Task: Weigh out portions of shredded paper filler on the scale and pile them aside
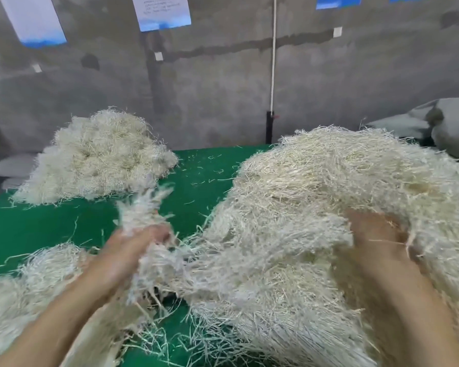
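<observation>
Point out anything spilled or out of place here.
Stray shreds lie scattered on the green table between the far pile and the big heap. The clump gripped by the left hand is blurred; nothing else stands out.

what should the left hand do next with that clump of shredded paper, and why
Probably lift the clump clear of the big heap. The left hand grips it, but strands trail from it into the heap, where the right hand is sunk in. No scale is in view, so its next stop is unclear.

On the table (51, 229), shredded paper (316, 194) lies heaped at right, a smaller pile (96, 157) far left, a third pile (37, 274) near left. Sacks (448, 128) sit behind right, against the wall (223, 88).
</observation>
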The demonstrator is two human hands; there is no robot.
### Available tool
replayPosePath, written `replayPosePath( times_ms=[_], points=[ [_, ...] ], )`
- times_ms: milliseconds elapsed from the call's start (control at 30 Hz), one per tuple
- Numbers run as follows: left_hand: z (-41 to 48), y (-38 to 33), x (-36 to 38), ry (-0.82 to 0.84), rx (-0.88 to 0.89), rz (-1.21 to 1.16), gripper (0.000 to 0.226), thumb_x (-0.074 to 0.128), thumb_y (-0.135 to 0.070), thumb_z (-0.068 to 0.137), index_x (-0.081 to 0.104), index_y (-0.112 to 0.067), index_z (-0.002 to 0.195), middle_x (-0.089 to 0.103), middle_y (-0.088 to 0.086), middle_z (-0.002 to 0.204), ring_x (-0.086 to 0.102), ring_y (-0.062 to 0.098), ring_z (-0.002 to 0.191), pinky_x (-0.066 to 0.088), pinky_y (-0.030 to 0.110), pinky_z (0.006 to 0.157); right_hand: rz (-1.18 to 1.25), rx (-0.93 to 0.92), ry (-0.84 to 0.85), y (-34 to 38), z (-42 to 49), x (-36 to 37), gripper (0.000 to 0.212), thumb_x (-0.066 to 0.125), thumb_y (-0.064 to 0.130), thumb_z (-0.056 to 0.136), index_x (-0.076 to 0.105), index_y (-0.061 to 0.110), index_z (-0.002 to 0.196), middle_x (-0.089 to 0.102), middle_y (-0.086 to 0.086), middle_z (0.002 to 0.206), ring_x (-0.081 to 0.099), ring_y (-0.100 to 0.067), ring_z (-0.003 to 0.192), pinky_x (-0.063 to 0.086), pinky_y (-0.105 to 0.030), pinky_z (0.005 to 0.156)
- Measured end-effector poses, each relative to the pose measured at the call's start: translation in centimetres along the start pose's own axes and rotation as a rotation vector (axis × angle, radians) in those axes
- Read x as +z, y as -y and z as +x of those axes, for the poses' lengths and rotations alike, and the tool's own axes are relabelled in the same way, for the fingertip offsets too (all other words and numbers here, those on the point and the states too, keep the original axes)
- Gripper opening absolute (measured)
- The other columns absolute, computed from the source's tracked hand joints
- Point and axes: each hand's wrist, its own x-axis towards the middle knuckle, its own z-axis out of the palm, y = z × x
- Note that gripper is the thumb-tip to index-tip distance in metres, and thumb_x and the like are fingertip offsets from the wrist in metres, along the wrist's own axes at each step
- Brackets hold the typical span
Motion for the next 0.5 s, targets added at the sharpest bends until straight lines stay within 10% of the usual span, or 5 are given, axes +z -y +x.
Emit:
replayPosePath(
  times_ms=[67, 133, 267, 400, 500],
  points=[
    [-0.9, -1.4, 0.5, 0.153, 0.084, 0.24, 0.084, 0.053, -0.089, 0.063, 0.07, -0.014, 0.097, 0.062, -0.008, 0.081, 0.06, 0.009, 0.074, 0.052, 0.02, 0.071, -0.16, -0.111, 0.179, 0.5, -0.4, -0.6, 0.088, 0.068, 0.049, 0.086, 0.013, 0.04, 0.153, 0.004, 0.007, 0.164, 0.019, -0.021, 0.148, 0.03, -0.036, 0.117],
    [-1.4, -2.1, 1.3, 0.257, 0.098, 0.373, 0.073, 0.055, -0.087, 0.061, 0.064, -0.018, 0.079, 0.062, -0.009, 0.058, 0.056, -0.002, 0.049, 0.049, 0.013, 0.05, -0.298, -0.177, 0.289, 1.2, -1.3, -1.1, 0.094, 0.063, 0.068, 0.075, 0.002, 0.059, 0.146, -0.006, 0.03, 0.153, 0.012, -0.004, 0.145, 0.013, -0.034, 0.12],
    [-0.8, -0.8, 1.7, 0.327, 0.072, 0.96, 0.106, 0.063, -0.081, 0.064, 0.036, -0.021, 0.147, 0.055, -0.007, 0.138, 0.058, 0.008, 0.11, 0.048, 0.022, 0.095, -0.316, -0.427, 0.02, 3.7, -2.8, -0.9, 0.059, 0.041, 0.068, 0.082, 0.029, 0.06, 0.139, 0.033, 0.035, 0.142, 0.033, 0.014, 0.123, 0.025, -0.011, 0.105],
    [-0.9, 0.0, 2.5, 0.343, 0.164, 1.064, 0.055, 0.071, -0.033, 0.08, 0.047, -0.019, 0.127, 0.057, -0.013, 0.094, 0.054, 0.0, 0.082, 0.054, 0.018, 0.074, -0.238, -0.544, 0.038, 8.7, 0.7, 2.9, 0.041, 0.047, 0.04, 0.098, 0.046, 0.042, 0.139, 0.05, 0.02, 0.141, 0.039, 0.01, 0.119, 0.024, -0.011, 0.103],
    [-1.4, -0.4, 2.0, 0.259, 0.287, 0.926, 0.024, 0.063, -0.038, 0.084, 0.051, -0.028, 0.102, 0.058, -0.014, 0.082, 0.056, -0.002, 0.069, 0.052, 0.019, 0.063, -0.334, -0.679, 0.181, 11.7, 3.9, 7.7, 0.045, 0.041, 0.033, 0.101, 0.036, 0.037, 0.146, 0.032, 0.009, 0.156, 0.028, -0.01, 0.143, 0.012, -0.033, 0.121]
  ],
)
